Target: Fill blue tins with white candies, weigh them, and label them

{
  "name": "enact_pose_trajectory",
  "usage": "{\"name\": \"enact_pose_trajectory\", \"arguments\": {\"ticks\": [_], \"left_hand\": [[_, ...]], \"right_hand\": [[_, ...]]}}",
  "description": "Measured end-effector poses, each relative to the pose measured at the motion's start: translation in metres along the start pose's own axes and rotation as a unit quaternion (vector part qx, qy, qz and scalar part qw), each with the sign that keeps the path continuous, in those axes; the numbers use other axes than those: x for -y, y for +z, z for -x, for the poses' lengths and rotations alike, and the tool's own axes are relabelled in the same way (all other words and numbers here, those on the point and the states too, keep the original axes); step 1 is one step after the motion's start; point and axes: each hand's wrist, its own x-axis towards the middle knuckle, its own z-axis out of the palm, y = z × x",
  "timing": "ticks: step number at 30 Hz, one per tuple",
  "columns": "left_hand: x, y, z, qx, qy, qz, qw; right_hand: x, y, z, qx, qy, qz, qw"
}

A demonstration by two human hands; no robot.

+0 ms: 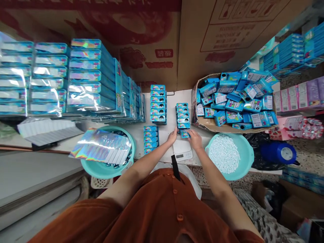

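Note:
My right hand (pixel 195 139) has its fingers wrapped on a small blue box (pixel 185 134) at the front end of a short row of blue boxes (pixel 183 115). On the left side of that row's front end, my left hand (pixel 172 136) touches the boxes with its fingers together. A white digital scale (pixel 182 150) lies just below both hands, nearer my body. Left of my hands stand two more rows of blue boxes, a longer one (pixel 158 104) behind and a shorter one (pixel 151 139) in front.
An open carton (pixel 215 129) heaped with blue boxes stands right. Before it sits a turquoise basin (pixel 246 153) of small white pieces. Another basin (pixel 95 172) at left holds shiny film sheets (pixel 101 145). Wrapped box stacks (pixel 88 77) fill the back left; large cardboard (pixel 152 40) stands behind.

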Motion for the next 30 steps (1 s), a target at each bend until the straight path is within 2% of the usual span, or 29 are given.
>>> {"name": "enact_pose_trajectory", "arguments": {"ticks": [5, 9, 13, 17, 23, 30], "left_hand": [[0.010, 0.000, 0.000, 0.006, 0.011, 0.003, 1.000], [0.014, -0.001, -0.001, -0.002, 0.050, -0.055, 0.997], [0.010, 0.001, -0.012, -0.028, 0.036, -0.084, 0.995], [0.004, 0.005, -0.024, -0.048, 0.022, -0.077, 0.996], [0.009, 0.010, -0.022, -0.055, 0.014, -0.041, 0.998], [-0.003, 0.008, -0.023, -0.086, 0.072, -0.116, 0.987]], "right_hand": [[0.004, -0.005, -0.007, 0.015, 0.024, 0.005, 1.000], [0.009, -0.012, -0.015, 0.033, 0.041, 0.001, 0.999], [0.006, -0.014, -0.013, 0.038, 0.026, -0.024, 0.999], [-0.006, -0.007, -0.006, 0.019, -0.002, -0.044, 0.999], [-0.012, 0.001, -0.006, 0.008, -0.004, -0.041, 0.999], [-0.008, -0.002, -0.011, 0.031, 0.012, -0.034, 0.999]]}}
